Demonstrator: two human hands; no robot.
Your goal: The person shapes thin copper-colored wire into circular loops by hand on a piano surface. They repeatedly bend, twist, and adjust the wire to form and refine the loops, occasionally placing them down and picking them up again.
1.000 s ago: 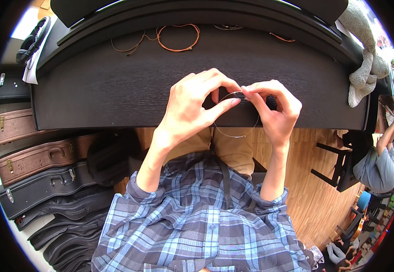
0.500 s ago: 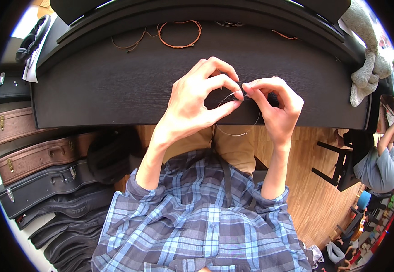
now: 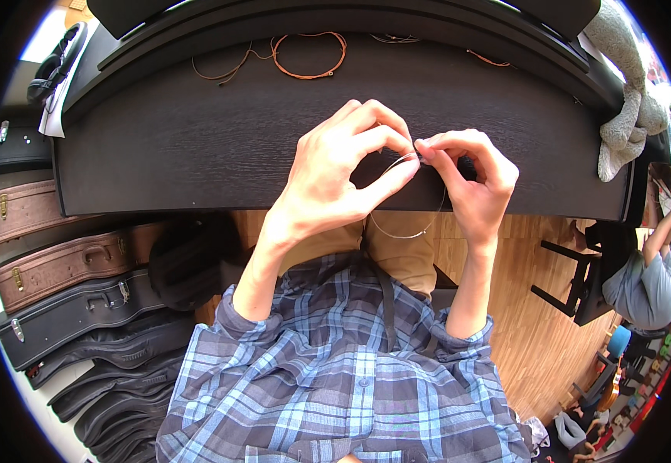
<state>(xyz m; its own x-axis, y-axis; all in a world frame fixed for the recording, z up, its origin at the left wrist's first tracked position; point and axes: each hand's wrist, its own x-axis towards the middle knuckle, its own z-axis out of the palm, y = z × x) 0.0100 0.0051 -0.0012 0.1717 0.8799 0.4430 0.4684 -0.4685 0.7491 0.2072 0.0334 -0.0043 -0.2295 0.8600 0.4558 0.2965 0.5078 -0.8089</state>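
A thin silvery guitar string (image 3: 402, 236), wound into a loop, hangs between my hands over the near edge of the black tabletop (image 3: 197, 162). My left hand (image 3: 332, 170) pinches the loop's top between thumb and fingers. Right beside those fingertips, my right hand (image 3: 480, 174) grips the string with thumb and forefinger; the exact spot is partly hidden by the fingers. Farther back lies a copper-coloured coiled string (image 3: 275, 62), with a looser brownish string (image 3: 224, 79) trailing to its left. A small silvery string (image 3: 394, 38) and a short copper-coloured string (image 3: 490, 59) lie to the right.
Headphones (image 3: 52, 73) rest at the far left. A grey plush toy (image 3: 621, 123) hangs over the right end of the table. Brown and black instrument cases (image 3: 65, 266) line the floor at left. A black stool (image 3: 582, 282) and another person (image 3: 644, 285) are at right.
My left thumb and fingertips have moved slightly right, up against my right fingertips. The loop's lower part has shifted a little down and to the right.
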